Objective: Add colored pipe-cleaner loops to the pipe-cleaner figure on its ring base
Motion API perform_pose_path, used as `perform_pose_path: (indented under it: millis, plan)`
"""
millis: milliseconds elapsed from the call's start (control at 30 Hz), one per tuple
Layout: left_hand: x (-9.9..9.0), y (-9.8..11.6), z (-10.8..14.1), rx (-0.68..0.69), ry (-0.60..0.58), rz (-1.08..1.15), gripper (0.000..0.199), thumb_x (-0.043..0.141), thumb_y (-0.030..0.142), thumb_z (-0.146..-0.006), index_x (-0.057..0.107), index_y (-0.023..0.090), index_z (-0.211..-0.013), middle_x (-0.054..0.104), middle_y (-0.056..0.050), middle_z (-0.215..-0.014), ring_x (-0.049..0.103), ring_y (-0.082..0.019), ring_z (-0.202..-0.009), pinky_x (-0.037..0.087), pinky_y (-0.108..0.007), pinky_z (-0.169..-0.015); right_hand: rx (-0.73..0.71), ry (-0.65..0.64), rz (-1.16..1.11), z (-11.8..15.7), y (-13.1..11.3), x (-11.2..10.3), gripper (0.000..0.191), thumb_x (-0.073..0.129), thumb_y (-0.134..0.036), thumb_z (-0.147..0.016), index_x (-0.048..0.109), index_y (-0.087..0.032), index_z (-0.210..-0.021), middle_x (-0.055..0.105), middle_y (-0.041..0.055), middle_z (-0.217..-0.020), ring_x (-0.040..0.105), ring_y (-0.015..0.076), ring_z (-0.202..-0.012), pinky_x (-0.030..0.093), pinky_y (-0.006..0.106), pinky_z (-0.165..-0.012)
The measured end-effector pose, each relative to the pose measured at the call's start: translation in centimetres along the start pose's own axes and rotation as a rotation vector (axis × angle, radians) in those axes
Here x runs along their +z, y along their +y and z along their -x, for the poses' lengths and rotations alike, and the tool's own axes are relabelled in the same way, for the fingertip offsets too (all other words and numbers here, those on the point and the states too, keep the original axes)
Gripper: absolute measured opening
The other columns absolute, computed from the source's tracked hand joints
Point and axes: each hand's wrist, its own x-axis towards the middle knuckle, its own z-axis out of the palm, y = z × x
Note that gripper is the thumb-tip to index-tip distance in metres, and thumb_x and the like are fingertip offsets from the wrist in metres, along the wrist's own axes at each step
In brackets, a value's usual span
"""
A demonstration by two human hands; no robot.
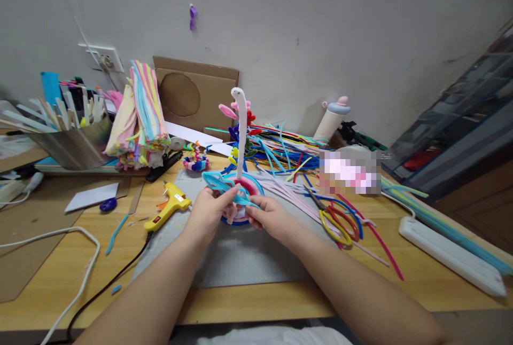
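A bent shape of light-blue pipe cleaners [214, 179] is held between my two hands. My left hand [214, 206] pinches its left part with thumb and fingers. At its right end, my right hand [266, 212] grips the blue strands between thumb and fingertips. Right behind and below them sits a round, coiled pipe-cleaner base [258, 185] in blue, white and pink. A tall white pipe-cleaner stalk [242, 131] with a rounded, bent top rises just beyond my hands. Part of the base is hidden by my fingers.
Left of my hands lies a yellow glue gun [168, 207] with its black cord. Scissors [331, 219] rest at right among loose pipe cleaners [280, 187]. A white power strip [452, 257] lies farther right. Bundled pipe cleaners [148, 104] and a metal container [80, 144] stand at back left.
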Motion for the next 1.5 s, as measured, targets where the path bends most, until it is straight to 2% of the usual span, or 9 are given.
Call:
perform_pose_path:
  millis: [200, 467, 733, 833, 1000, 1200, 1300, 1400, 1500]
  plan:
    - [0.6, -0.4, 0.2, -0.029, 0.016, 0.012, 0.031, 0.074, 0.031, -0.062, 0.054, 0.016, -0.079, 0.061, 0.002, -0.064, 0.055, -0.010, -0.050, 0.039, -0.020, -0.044, 0.018, 0.142, -0.193, -0.2, 0.7, 1.1, 0.030, 0.061, -0.046, -0.073, 0.052, -0.018, -0.079, 0.047, -0.0063, -0.056, 0.038, 0.0056, -0.044, 0.027, 0.019, -0.043]
    - [0.3, 0.0, 0.2, -0.067, -0.008, -0.048, 0.026, 0.072, 0.033, -0.064, 0.057, 0.014, -0.075, 0.060, 0.001, -0.056, 0.054, -0.011, -0.044, 0.039, -0.022, -0.041, 0.022, 0.072, -0.179, 0.2, 0.5, 1.3, 0.036, 0.052, -0.054, -0.078, 0.051, -0.019, -0.083, 0.053, -0.0034, -0.065, 0.045, 0.0067, -0.047, 0.028, 0.021, -0.044]
    - [0.2, 0.0, 0.1, -0.065, -0.019, -0.084, 0.023, 0.069, 0.031, -0.066, 0.050, 0.017, -0.066, 0.053, 0.005, -0.048, 0.050, -0.010, -0.039, 0.036, -0.021, -0.039, 0.026, 0.032, -0.141, -0.3, 1.1, 1.1, 0.031, 0.056, -0.046, -0.076, 0.051, -0.017, -0.083, 0.057, -0.0033, -0.057, 0.047, 0.0063, -0.040, 0.029, 0.019, -0.041]
    - [0.2, 0.1, 0.1, -0.102, -0.061, -0.060, 0.021, 0.068, 0.029, -0.068, 0.050, 0.017, -0.068, 0.051, 0.006, -0.046, 0.051, -0.011, -0.038, 0.035, -0.022, -0.040, 0.048, 0.047, -0.200, -0.2, 0.9, 1.1, 0.029, 0.059, -0.044, -0.075, 0.052, -0.018, -0.085, 0.059, -0.0026, -0.058, 0.053, 0.0089, -0.043, 0.034, 0.020, -0.042]
    - [0.4, 0.6, 0.4, -0.129, -0.157, 0.092, 0.022, 0.066, 0.027, -0.070, 0.053, 0.015, -0.082, 0.058, 0.002, -0.056, 0.055, -0.012, -0.043, 0.036, -0.022, -0.041, 0.082, -0.028, -0.415, 0.1, 0.4, 0.9, 0.025, 0.063, -0.039, -0.075, 0.058, -0.017, -0.087, 0.062, 0.0009, -0.072, 0.058, 0.0108, -0.056, 0.042, 0.022, -0.050]
    - [0.4, 0.5, 0.3, -0.051, -0.131, -0.013, 0.024, 0.067, 0.028, -0.068, 0.054, 0.016, -0.085, 0.057, 0.003, -0.055, 0.055, -0.012, -0.040, 0.036, -0.021, -0.038, 0.075, -0.066, -0.408, 0.2, 0.3, 0.7, 0.024, 0.062, -0.038, -0.078, 0.059, -0.016, -0.087, 0.062, 0.0021, -0.070, 0.057, 0.0107, -0.056, 0.041, 0.021, -0.050]
    - [0.4, 0.4, 0.3, -0.077, -0.108, -0.021, 0.032, 0.070, 0.031, -0.064, 0.054, 0.017, -0.088, 0.058, 0.004, -0.058, 0.054, -0.010, -0.039, 0.035, -0.020, -0.037, 0.085, -0.087, -0.388, 0.1, 0.4, 0.6, 0.024, 0.065, -0.035, -0.075, 0.062, -0.014, -0.087, 0.063, 0.0027, -0.072, 0.057, 0.0105, -0.059, 0.043, 0.021, -0.052]
    - [0.6, 0.3, 0.3, -0.136, -0.046, 0.037, 0.041, 0.073, 0.034, -0.061, 0.052, 0.017, -0.091, 0.057, 0.005, -0.057, 0.053, -0.010, -0.039, 0.033, -0.019, -0.036, 0.080, -0.050, -0.430, 0.0, 0.6, 0.6, 0.026, 0.067, -0.036, -0.074, 0.063, -0.016, -0.091, 0.065, 0.0025, -0.074, 0.059, 0.0117, -0.062, 0.044, 0.023, -0.054]
    - [0.6, 0.1, 0.2, -0.161, -0.044, -0.028, 0.036, 0.073, 0.036, -0.061, 0.054, 0.016, -0.083, 0.055, 0.004, -0.056, 0.051, -0.009, -0.044, 0.034, -0.018, -0.040, 0.060, 0.020, -0.418, -0.1, 1.0, 0.5, 0.027, 0.068, -0.037, -0.072, 0.064, -0.017, -0.090, 0.067, 0.0033, -0.076, 0.061, 0.0143, -0.067, 0.045, 0.024, -0.056]
